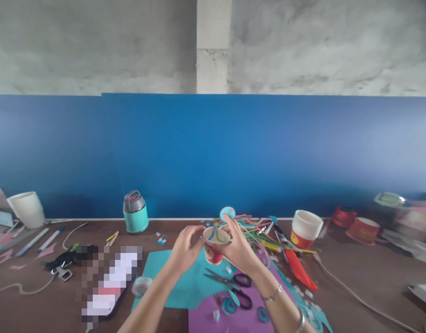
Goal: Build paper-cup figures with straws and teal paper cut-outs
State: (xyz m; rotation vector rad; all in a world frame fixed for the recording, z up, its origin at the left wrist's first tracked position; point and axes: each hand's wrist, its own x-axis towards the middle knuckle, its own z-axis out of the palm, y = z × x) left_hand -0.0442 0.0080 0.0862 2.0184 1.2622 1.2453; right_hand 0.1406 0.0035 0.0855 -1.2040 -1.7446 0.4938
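A red-and-white paper cup [213, 256] is upright between my two hands, above the turquoise paper sheet [164, 273]. My left hand [188, 247] curves around its left side, with thumb and fingertips at the rim. My right hand [239, 249] grips the right side, its fingers pointing up and its thumb near the rim. Blue and green strips [217, 233] show inside the cup. Just above my right fingertips is a round blue-and-white disc [227, 212]; whether it is fixed to the cup is hidden. Below the cup lie black-handled scissors [230, 281].
A purple sheet [202, 319] with paper scraps overlaps the turquoise one. Tape [142, 286] and a phone [112, 284] lie left. Behind stands a turquoise flask [135, 219]. Rightward are many coloured pipe cleaners [249, 226], another cup [305, 229] and a white cable [358, 293].
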